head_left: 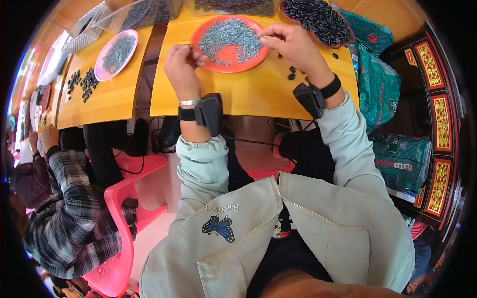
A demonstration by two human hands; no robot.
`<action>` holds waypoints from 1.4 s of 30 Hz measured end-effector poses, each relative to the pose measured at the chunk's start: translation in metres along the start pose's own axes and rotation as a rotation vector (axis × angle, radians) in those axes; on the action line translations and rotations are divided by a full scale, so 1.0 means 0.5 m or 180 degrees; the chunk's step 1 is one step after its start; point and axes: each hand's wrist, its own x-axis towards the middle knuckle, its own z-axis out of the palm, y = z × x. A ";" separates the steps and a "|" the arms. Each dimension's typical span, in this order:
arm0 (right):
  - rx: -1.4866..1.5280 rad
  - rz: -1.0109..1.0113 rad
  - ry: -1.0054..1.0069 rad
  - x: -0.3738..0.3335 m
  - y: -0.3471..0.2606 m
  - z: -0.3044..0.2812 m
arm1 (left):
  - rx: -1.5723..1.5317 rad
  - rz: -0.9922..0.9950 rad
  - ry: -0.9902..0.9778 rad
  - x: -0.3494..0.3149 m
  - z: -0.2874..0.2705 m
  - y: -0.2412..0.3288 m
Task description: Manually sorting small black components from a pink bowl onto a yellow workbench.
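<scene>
A round orange-red plate [198, 34] lies on the yellow table, heaped with small grey metal screws [231, 39]. My left hand [182, 69] is at the plate's left rim, its fingers curled together. A tiny dark bit shows at its fingertips, too small to name. Over the plate's right rim my right hand [293, 44] pinches with thumb and forefinger beside the screws; whatever is between them cannot be made out. Behind my right hand stands a reddish bowl [352, 37] piled with glossy black oval pieces [318, 20]. Several loose black pieces [291, 76] lie near my right wrist.
Clear plastic bins [238, 7] line the table's far side. On the left table [119, 94] are a pink-rimmed plate [102, 74] of screws, black pieces [89, 84] and a white basket [82, 42]. A person in plaid [74, 198] sits left on a pink chair [124, 223]; green sacks [377, 89] stand right.
</scene>
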 end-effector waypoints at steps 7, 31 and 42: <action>-0.1632 -0.0625 -0.0818 0.075 0.058 0.051 | -0.0086 0.0052 0.0106 0.010 -0.016 0.013; -0.2390 -0.0660 -0.1226 0.121 0.098 0.123 | -0.0298 -0.0131 0.0002 0.012 -0.022 0.006; -0.2105 -0.0591 -0.0742 0.121 0.112 0.094 | -0.0333 -0.0124 -0.0015 0.009 -0.015 0.009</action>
